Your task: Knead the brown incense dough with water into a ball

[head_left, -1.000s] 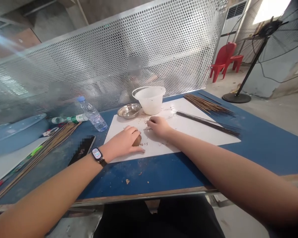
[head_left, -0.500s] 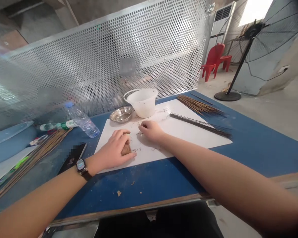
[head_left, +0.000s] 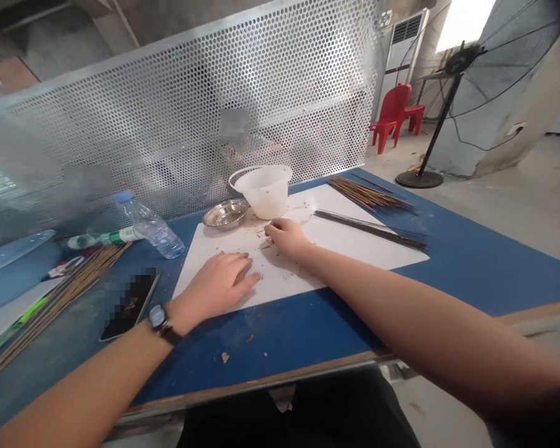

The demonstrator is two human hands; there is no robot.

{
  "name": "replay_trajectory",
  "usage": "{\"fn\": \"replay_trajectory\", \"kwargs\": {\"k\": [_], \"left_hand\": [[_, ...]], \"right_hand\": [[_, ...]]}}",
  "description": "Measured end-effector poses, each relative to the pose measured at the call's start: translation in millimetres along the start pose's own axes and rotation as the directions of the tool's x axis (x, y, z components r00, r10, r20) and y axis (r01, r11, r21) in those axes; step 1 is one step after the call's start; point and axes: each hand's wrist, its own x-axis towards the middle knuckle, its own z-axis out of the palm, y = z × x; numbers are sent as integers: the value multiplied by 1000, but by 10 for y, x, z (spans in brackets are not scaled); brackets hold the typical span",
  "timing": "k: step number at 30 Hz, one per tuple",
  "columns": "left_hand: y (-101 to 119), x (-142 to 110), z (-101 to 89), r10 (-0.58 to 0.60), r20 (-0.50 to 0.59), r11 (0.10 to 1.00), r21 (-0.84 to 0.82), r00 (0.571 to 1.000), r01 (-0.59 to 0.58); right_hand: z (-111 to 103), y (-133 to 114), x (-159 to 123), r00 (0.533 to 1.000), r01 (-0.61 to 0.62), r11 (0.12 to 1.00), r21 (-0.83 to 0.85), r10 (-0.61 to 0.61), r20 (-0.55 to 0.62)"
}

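Observation:
My left hand lies over a brown clay-like lump on the white board. The fingers curl over the lump and cover most of it, while the thumb points right along the board. To the right, my right hand is closed with its fingertips pinched together, low over the board; what they hold, if anything, is hidden. Brown crumbs are scattered around both hands. Just behind them stand a white plastic bucket and a shallow metal bowl.
Thin dark sticks lie on the board's right, with a brown stick bundle behind. A plastic bottle, phone, more sticks and a blue basin are left. A perforated metal screen borders the table's back.
My left hand has turned and flattened over the lump, which now shows less. My right hand has moved slightly right and away from me, still closed. The whole view has shifted a little.

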Motion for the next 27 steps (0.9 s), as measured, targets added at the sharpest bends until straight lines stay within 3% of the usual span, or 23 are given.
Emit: {"fn": "replay_trajectory", "kwargs": {"k": [4, 7, 11, 14, 16, 21, 27], "left_hand": [[35, -542, -27, -18, 17, 1000, 6, 1000, 18], [57, -660, -3, -29, -51, 999, -31, 998, 28], [40, -456, -29, -36, -81, 985, -171, 996, 22], [-53, -166, -38, -82, -231, 952, -305, 969, 7], [-133, 17, -20, -75, -311, 964, -267, 948, -11], [-229, 155, -78, -185, -100, 969, -187, 978, 164], [-141, -177, -222, -186, 89, 980, -51, 978, 191]], "right_hand": [[11, -24, -11, 1000, 9, 1000, -12, -9, 4], [14, -26, -9, 1000, 14, 1000, -22, -14, 11], [12, -7, -3, 1000, 18, 999, -33, -18, 17], [8, 3, -3, 999, 28, 999, -39, -27, 32], [7, 1, -7, 998, 38, 998, -41, -36, 47], [17, -7, -18, 996, 64, 997, -48, -61, 71], [34, -9, -27, 994, 77, 996, -55, -72, 80]]}}
